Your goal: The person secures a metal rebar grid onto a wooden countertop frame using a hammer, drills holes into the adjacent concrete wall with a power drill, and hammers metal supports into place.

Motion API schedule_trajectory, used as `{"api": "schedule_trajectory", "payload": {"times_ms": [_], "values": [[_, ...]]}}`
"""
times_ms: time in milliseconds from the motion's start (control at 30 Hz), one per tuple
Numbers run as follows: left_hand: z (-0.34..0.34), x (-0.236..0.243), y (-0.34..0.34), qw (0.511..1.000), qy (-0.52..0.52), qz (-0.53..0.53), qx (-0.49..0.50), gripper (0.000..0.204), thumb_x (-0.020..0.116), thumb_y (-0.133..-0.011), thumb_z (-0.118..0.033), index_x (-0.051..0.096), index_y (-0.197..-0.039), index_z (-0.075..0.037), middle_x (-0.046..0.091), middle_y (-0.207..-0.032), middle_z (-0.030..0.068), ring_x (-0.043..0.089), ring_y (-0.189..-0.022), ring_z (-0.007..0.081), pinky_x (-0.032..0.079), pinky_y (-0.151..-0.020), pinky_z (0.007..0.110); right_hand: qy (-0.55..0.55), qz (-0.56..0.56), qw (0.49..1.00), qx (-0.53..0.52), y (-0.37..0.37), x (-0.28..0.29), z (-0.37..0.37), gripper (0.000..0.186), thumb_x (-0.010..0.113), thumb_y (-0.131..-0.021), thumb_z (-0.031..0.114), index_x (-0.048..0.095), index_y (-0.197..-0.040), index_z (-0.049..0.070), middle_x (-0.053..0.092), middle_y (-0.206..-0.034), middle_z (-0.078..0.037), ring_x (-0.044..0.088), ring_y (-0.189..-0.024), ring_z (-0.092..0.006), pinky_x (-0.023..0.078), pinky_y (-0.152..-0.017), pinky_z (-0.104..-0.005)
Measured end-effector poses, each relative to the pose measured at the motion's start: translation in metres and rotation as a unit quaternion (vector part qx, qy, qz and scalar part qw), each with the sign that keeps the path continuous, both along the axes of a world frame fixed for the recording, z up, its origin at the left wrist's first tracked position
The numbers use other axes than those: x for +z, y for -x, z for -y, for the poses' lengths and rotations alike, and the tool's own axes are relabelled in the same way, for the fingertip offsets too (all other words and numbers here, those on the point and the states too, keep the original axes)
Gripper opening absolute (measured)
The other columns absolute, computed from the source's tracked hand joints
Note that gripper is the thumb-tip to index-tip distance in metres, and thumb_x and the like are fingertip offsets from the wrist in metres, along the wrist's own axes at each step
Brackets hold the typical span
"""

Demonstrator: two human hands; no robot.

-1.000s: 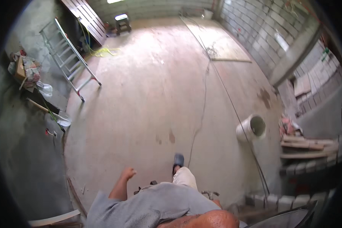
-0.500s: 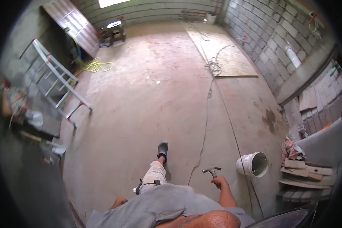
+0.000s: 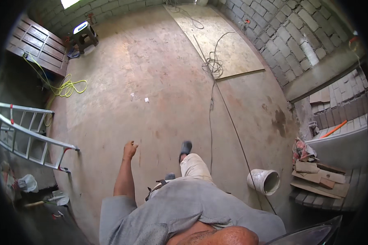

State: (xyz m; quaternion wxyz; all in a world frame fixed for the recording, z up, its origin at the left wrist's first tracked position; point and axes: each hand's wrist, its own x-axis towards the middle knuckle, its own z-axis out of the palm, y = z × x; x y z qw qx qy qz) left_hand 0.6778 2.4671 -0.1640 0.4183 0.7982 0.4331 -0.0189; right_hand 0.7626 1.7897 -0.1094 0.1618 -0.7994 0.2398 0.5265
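My left hand (image 3: 129, 150) is held out over the bare concrete floor (image 3: 122, 118), ahead of my grey shirt. Nothing shows in it; its fingers are loosely bent, with a gap between thumb and fingers. It touches nothing. My right hand is out of sight behind my body, and no hammer can be seen at this moment. One dark clog (image 3: 186, 147) is stretched forward on the floor, with the other partly hidden at my waist.
A white bucket (image 3: 257, 181) lies tipped on the right, near a long dark cable (image 3: 233, 118). An aluminium ladder (image 3: 32, 134) stands left, with yellow hose (image 3: 69, 86) beyond. Plywood (image 3: 233, 53) lies far right; wood scraps (image 3: 321, 179) are piled near right. A stool (image 3: 85, 36) stands far left.
My left hand has swung forward into plain view. My right hand and the hammer it held have gone out of view. The view has shifted and my feet have changed position.
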Motion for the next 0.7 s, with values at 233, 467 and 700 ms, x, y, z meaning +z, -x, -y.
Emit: {"api": "schedule_trajectory", "payload": {"times_ms": [233, 467, 700], "values": [[-0.077, -0.065, -0.119, 0.99, 0.033, -0.13, -0.05, 0.048, 0.068, -0.082, -0.031, 0.062, -0.119, 0.0, 0.063, -0.12, 0.0224, 0.059, -0.114, 0.0363, 0.045, -0.099, 0.042, -0.026, -0.043, 0.993, 0.107, -0.215, -0.056, -0.145, 0.037, 0.073, -0.082, 0.031, 0.06, -0.061, 0.004, 0.057, -0.056, -0.012, 0.054, -0.046, -0.0227, 0.043, -0.044, -0.0399], [-0.137, 0.016, -0.192, 0.905, 0.225, -0.359, -0.015, 0.031, 0.064, -0.087, -0.025, 0.065, -0.109, -0.002, 0.07, -0.086, 0.009, 0.068, -0.072, 0.0253, 0.055, -0.058, 0.042, -0.038, -0.015, 0.998, 0.047, -0.534, -0.055, -0.311, 0.035, 0.074, -0.082, 0.03, 0.061, -0.063, 0.003, 0.057, -0.056, -0.011, 0.053, -0.044, -0.0232, 0.044, -0.043, -0.0406], [-0.289, -0.028, -0.328, 0.884, -0.046, -0.379, -0.27, 0.033, 0.057, -0.087, -0.03, 0.072, -0.088, -0.001, 0.069, -0.094, 0.0205, 0.068, -0.09, 0.0307, 0.054, -0.074, 0.043, -0.101, 0.13, 0.986, -0.004, -0.799, 0.001, -0.507, 0.024, 0.075, -0.08, 0.022, 0.063, -0.075, 0.001, 0.058, -0.06, -0.01, 0.055, -0.046, -0.0242, 0.047, -0.044, -0.0421]]}}
